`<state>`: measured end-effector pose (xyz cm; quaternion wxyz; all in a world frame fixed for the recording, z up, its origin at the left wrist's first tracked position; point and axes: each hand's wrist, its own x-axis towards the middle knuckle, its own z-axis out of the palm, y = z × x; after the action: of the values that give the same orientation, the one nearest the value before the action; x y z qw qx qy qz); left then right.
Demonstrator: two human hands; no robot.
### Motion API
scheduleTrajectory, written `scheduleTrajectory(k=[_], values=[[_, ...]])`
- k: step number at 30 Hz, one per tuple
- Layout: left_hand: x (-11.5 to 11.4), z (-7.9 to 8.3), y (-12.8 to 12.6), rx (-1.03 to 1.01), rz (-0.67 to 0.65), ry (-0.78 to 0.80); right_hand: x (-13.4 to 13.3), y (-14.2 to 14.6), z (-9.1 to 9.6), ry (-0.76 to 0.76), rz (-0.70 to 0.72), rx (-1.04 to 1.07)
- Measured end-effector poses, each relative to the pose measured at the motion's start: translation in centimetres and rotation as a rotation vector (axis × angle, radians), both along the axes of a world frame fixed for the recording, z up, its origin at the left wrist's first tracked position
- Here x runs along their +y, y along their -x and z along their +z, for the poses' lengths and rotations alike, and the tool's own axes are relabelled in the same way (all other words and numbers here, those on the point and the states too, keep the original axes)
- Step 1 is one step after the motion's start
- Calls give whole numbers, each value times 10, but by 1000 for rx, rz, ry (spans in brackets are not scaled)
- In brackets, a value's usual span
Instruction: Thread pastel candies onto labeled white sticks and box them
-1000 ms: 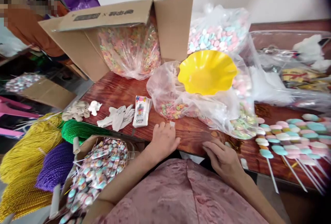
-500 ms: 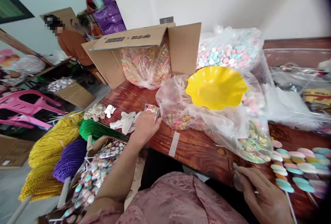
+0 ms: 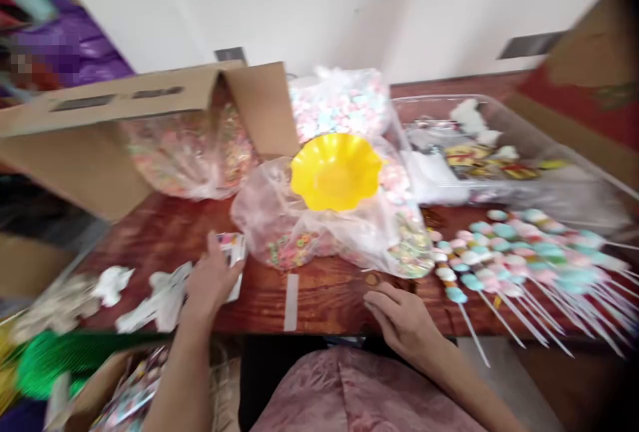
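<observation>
My left hand point(image 3: 210, 283) is at the left part of the table, its fingers and thumb closed about a small white card-like thing with a coloured print point(image 3: 231, 251); blur hides its exact kind. Crumpled white gloves point(image 3: 162, 299) lie just left of that hand. My right hand point(image 3: 399, 317) rests at the table's front edge with curled fingers, and anything in them is hidden. To its right lie several marshmallow skewers point(image 3: 492, 279), pastel discs on white sticks. A yellow scalloped bowl point(image 3: 335, 171) sits on clear bags point(image 3: 349, 235) of colourful sweets.
An open cardboard box point(image 3: 267, 109) with bagged sweets stands at the back left. A clear plastic tub point(image 3: 479, 186) with packets is at the back right. White tape point(image 3: 291, 302) sticks to the table point(image 3: 329, 299). Below left, a carton holds wrapped sweets point(image 3: 134, 392) beside green cord point(image 3: 54, 362).
My view has swung to the right, bringing the skewers and tub more fully into sight. My left hand stays at the printed thing. The translucent piece seen by my right fingers is now hidden.
</observation>
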<state>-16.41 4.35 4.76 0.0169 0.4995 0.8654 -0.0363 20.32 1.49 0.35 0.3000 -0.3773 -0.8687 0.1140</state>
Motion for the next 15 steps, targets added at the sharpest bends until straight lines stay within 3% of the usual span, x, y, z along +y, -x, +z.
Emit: scheduleTrajectory(k=[4, 7, 11, 15], values=[[8, -14, 24, 8, -33, 2, 9, -14, 12, 25, -132, -52], [8, -15, 34, 19, -10, -13, 7, -16, 13, 42, -154, -48], [-5, -6, 12, -119, -29, -73, -14, -4, 5, 46, -22, -11], [-9, -20, 5, -268, -70, -423, -5, 14, -3, -48, 150, 80]])
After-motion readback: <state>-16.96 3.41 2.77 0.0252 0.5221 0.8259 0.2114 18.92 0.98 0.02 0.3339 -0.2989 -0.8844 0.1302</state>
